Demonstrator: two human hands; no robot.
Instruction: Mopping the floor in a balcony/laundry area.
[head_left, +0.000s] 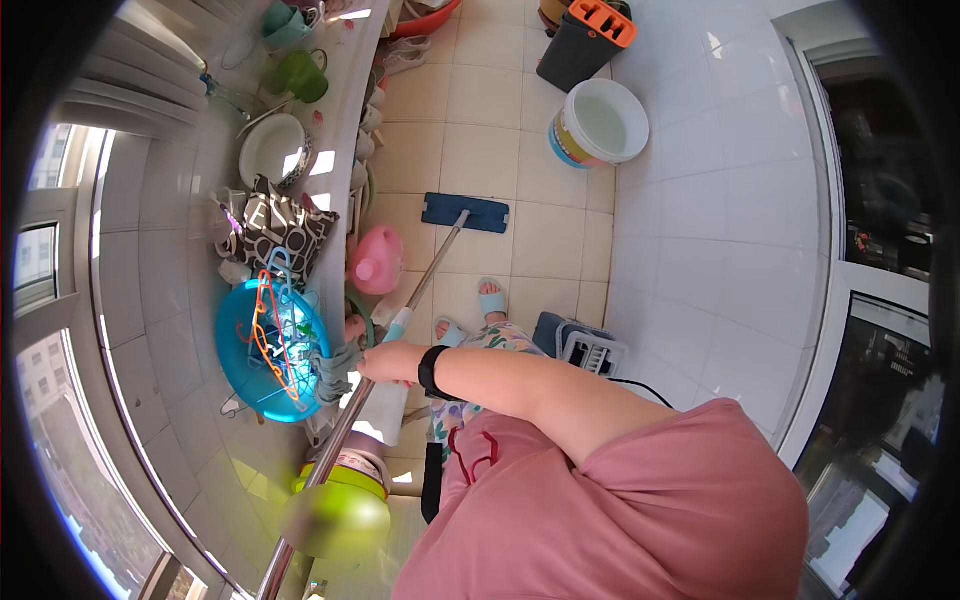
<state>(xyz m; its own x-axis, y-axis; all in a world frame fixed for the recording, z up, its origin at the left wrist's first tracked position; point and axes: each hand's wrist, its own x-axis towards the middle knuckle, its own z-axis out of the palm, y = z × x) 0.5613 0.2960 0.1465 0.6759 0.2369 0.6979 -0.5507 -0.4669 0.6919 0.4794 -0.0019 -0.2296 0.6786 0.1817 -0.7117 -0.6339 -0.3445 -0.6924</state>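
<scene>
My right hand (391, 363), with a black band on its wrist, is closed around the metal pole of a flat mop (436, 264). The pole runs from the mop head down to the lower left edge of the picture. The flat blue mop head (486, 216) lies on the beige floor tiles ahead of my feet. A light sleeve covers part of the pole just beyond my hand. Grey cloth (335, 375) hangs beside my hand, at the rim of a blue basin (229, 352). My left hand is out of view.
A white bucket with liquid (604, 124) and a dark bin with an orange top (577, 56) stand ahead by the right wall. A pink plastic jug (377, 262) sits left of the mop head. Right of my feet is a grey-and-blue mop bucket (592, 349). Shelving lines the left.
</scene>
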